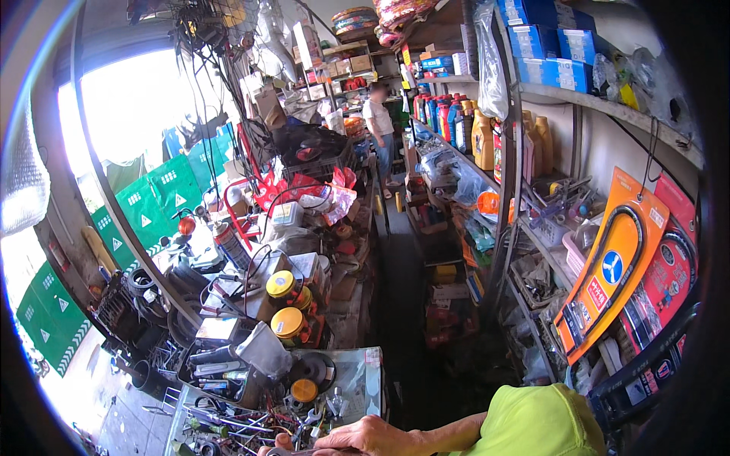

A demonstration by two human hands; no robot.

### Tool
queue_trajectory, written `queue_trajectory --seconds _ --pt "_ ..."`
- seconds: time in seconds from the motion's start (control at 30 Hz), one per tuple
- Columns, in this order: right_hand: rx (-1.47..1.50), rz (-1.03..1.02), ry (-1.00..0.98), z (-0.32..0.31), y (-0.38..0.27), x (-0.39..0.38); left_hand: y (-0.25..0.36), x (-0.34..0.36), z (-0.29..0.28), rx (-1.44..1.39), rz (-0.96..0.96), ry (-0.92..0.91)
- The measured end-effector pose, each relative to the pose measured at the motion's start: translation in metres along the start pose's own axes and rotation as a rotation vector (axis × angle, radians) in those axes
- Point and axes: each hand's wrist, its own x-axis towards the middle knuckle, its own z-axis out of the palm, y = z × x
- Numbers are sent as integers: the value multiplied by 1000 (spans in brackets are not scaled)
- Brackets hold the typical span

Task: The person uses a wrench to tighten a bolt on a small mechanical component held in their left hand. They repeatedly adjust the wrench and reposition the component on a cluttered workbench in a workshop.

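Observation:
My right hand (368,435) reaches in from the lower right, its lime-yellow sleeve (536,422) pushed up the forearm. Its fingers point left and are closed on a thin metal tool (304,452), mostly cut off by the lower edge. Beside it a fingertip (284,441) shows, apparently of my left hand; the rest of that hand is out of the picture. Just beyond the fingers lies an open-ended wrench (312,416), among many loose hand tools (228,422) on a glass-topped counter (353,372).
Yellow-lidded tubs (287,322) stand at the counter's far side, near a clear plastic bag (266,349). A narrow aisle (395,304) runs back to a person (379,121). Right-hand shelves carry bottles (483,140) and blue boxes (551,45); packaged hoops (608,266) hang there. Tyres (182,323) lie left.

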Motion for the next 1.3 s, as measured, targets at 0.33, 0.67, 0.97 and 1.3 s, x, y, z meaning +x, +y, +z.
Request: queue_trajectory --seconds 0.33,0.67,0.97,1.3 --pt "-36 -11 -58 -11 5 1 1 -3 12 -172 -99 -12" --pt "-144 -60 81 -5 5 -7 -2 -6 14 -139 -58 -10" --pt "-38 8 -21 -22 -5 -8 -8 -10 14 -135 -15 -81" --pt "-28 -21 -31 -32 -4 -13 15 -8 15 -210 -99 -179"
